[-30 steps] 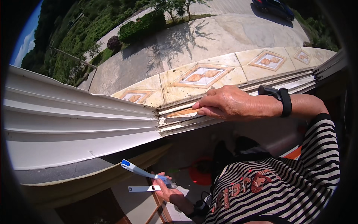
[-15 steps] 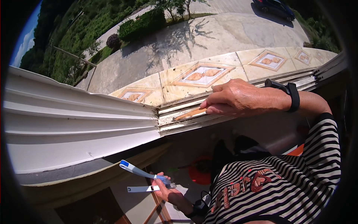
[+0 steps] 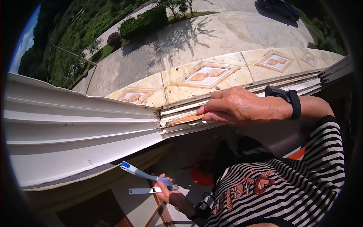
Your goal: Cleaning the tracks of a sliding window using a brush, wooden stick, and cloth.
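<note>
sunlit window track below: right hand pinches a wooden stick, left hand clasps a brush and white handle.

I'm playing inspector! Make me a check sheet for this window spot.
Surface: white grooved window track, looking grimy.
Job's things: thin orange-brown stick, lying along the track; blue-and-white plastic brush; slim white plastic handle.
Clutter: dark specks on the cream tiled ledge.
Hands: right hand pinches the stick; left hand holds the brush and white handle.
Cables: thin black loop near the left wrist, possibly a cord.
Surroundings: grey concrete yard, green leafy hedge, dark blue car outside; round red container below.
</note>
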The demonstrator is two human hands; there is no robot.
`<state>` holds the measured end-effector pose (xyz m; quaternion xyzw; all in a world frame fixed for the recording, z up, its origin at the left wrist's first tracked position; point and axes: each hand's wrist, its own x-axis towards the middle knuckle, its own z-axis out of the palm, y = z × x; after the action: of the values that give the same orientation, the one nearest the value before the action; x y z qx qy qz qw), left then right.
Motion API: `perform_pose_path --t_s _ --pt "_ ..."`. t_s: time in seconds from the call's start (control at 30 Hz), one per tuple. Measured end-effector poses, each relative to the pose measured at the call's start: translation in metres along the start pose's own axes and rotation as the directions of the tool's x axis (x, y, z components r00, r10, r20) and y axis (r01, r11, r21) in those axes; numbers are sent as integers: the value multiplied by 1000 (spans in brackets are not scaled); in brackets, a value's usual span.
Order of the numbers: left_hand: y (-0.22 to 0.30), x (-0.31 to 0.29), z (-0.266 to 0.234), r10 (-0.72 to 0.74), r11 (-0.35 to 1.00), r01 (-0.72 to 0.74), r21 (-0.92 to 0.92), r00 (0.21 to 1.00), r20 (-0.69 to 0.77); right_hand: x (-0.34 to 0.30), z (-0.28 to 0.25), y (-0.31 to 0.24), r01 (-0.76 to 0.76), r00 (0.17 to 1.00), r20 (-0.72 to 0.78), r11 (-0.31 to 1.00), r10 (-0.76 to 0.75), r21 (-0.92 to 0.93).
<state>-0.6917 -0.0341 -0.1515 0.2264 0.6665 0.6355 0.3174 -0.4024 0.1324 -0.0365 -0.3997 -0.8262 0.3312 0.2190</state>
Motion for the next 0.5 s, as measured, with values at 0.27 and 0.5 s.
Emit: perform_pose_path --t_s 0.27,0.5 --pt "4 0 5 -61 997 60 -50 998 -15 -18 -2 -14 36 999 36 993 -32 -114" --pt "0 2 1 -16 999 16 -47 1000 -3 5 24 -21 76 997 -4 985 -77 -157"
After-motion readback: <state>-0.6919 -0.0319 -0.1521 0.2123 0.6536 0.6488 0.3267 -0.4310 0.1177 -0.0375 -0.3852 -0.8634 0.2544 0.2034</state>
